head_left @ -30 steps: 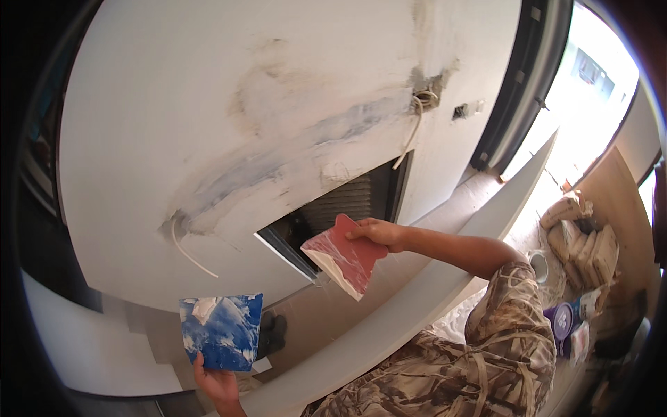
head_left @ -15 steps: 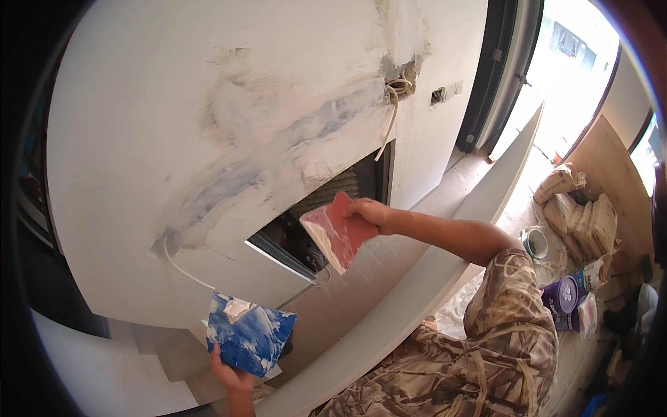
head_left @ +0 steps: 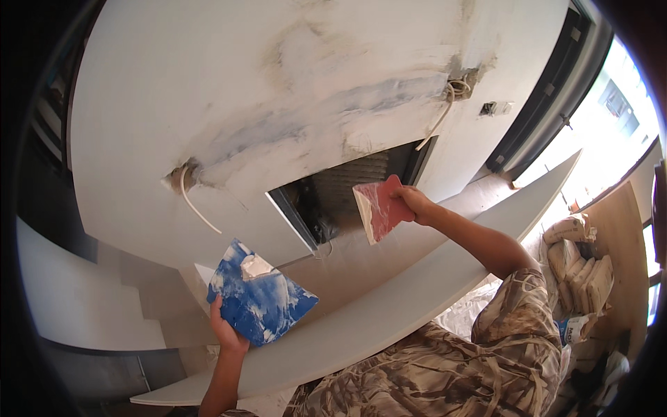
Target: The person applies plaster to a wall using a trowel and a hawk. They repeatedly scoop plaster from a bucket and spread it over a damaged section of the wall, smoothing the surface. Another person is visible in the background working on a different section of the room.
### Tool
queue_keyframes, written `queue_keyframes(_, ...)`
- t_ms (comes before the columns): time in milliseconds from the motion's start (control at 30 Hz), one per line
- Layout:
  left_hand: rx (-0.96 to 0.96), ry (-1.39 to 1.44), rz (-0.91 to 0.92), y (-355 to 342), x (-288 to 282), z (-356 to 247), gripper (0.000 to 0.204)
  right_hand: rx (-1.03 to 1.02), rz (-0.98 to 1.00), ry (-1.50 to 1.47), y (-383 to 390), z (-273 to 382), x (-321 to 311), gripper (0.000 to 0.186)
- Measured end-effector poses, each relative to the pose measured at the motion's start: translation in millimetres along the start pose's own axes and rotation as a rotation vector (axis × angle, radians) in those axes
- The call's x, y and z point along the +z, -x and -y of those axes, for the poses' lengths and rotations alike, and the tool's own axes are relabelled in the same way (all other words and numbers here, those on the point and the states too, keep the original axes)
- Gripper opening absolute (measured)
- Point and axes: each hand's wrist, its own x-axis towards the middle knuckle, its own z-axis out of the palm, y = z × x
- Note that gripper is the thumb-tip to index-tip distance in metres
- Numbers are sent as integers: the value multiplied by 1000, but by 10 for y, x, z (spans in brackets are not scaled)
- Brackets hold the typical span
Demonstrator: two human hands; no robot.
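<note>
My left hand (head_left: 228, 332) is closed on the edge of a blue plate (head_left: 267, 306) smeared with white plaster. A lump of plaster (head_left: 254, 267) sits near its far edge. In my right hand (head_left: 413, 203) is a red flat spreader (head_left: 386, 208), with white plaster along its left edge. The spreader is held apart from the plate and from the wall patch. Ahead, a grey-white plastered strip (head_left: 313, 115) crosses the white wall (head_left: 160, 90) between two holes. A pale cable (head_left: 186, 194) hangs from the left hole, and a coiled cable (head_left: 458, 89) from the right one.
Below the strip is a dark rectangular recess (head_left: 333, 187). A long pale board (head_left: 389, 306) runs between me and the wall. At right lie stacked paper sacks (head_left: 580, 267) by a leaning wooden panel (head_left: 622, 236). A dark-framed doorway (head_left: 556, 104) stands at the far right.
The view has turned, so the wall appears shifted right. The blue plate has come higher in the picture, and the spreader has moved right and slightly up. Both stay in my hands.
</note>
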Motion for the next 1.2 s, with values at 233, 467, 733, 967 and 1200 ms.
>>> queue_keyframes(233, -5, 1, -14, 37, -54, -50, 52, 65, 117, 174, -6, -386, 188, 31)
queue_keyframes(467, 12, -17, -48, 84, -15, -37, 52, 108, 273, 309, 168, -549, 300, 27)
queue_keyframes(733, -49, 30, -7, -13, -81, -86, 49, 149, 574, 815, 181, -518, 395, 29)
queue_keyframes(967, -72, 61, -18, 52, -1, -138, 46, 157, 708, 1034, 471, -344, 577, 36)
queue_keyframes(1200, -54, 77, -5, -8, -137, -45, 48, 66, 835, 1041, 456, -398, 418, 38)
